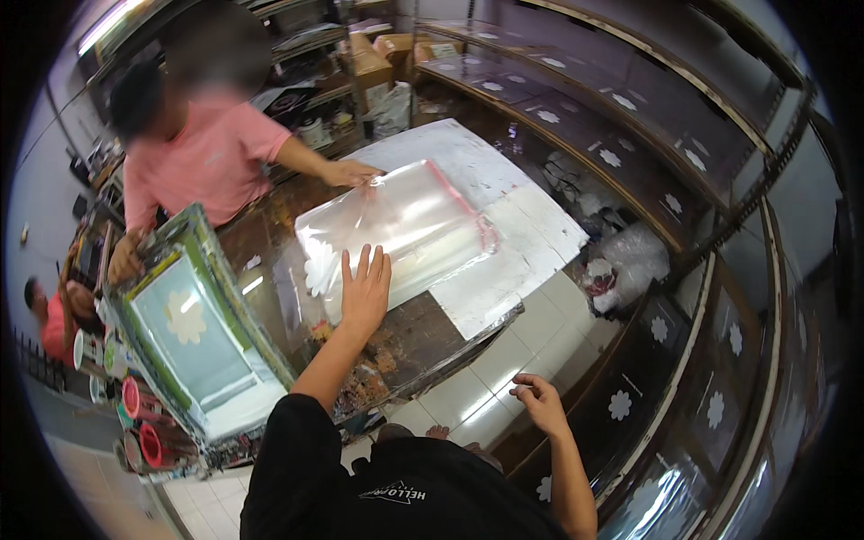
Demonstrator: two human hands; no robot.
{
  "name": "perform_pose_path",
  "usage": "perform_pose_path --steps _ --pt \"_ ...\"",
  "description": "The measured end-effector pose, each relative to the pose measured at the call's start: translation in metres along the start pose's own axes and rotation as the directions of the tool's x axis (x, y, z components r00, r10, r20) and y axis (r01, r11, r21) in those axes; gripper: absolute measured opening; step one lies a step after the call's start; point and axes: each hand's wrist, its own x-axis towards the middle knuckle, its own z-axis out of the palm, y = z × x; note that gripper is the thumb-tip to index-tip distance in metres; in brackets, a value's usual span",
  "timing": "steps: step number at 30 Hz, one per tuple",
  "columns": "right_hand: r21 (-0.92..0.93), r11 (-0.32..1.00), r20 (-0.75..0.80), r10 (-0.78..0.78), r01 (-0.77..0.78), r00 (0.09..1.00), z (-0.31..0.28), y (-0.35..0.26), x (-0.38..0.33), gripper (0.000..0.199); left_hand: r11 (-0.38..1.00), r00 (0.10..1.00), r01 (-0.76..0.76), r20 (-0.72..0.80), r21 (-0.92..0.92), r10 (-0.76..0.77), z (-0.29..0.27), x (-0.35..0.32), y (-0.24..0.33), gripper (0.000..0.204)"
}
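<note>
A stack of clear plastic bags [405, 211] with a pink edge strip and a white flower print lies on the worktable. My left hand [364, 288] rests on its near edge, fingers stretched out and apart. Out beyond the table's near side, above the floor, my right hand [543, 407] hangs with loosely bent fingers and nothing visible in it. Across the table, a co-worker in a pink shirt [211, 153] touches the stack's far edge with one hand [351, 173]. That person's other hand [126, 259] grips a tilted printing screen frame [247, 315] with a pale flower shape.
A white board [504, 202] lies under the bags on the stained worktable [396, 346]. Racks [576, 144] at the right carry flower-printed sheets. Red tubs [162, 445] stand at lower left. A plastic-wrapped bundle [630, 261] sits beside the table. Another person [58, 315] is at far left.
</note>
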Motion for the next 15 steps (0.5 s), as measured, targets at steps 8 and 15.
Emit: perform_pose_path --steps 8,15 --pt "0.432 0.894 0.115 -0.189 0.123 0.975 0.044 -0.059 -0.009 0.063 0.926 0.959 -0.274 -0.001 -0.261 0.284 -0.052 -0.010 0.107 0.046" --pt "0.345 0.917 -0.238 -0.120 0.200 0.964 0.074 -0.054 0.009 0.061 0.787 0.913 -0.333 0.031 -0.519 0.407 -0.079 -0.046 0.185 0.051"
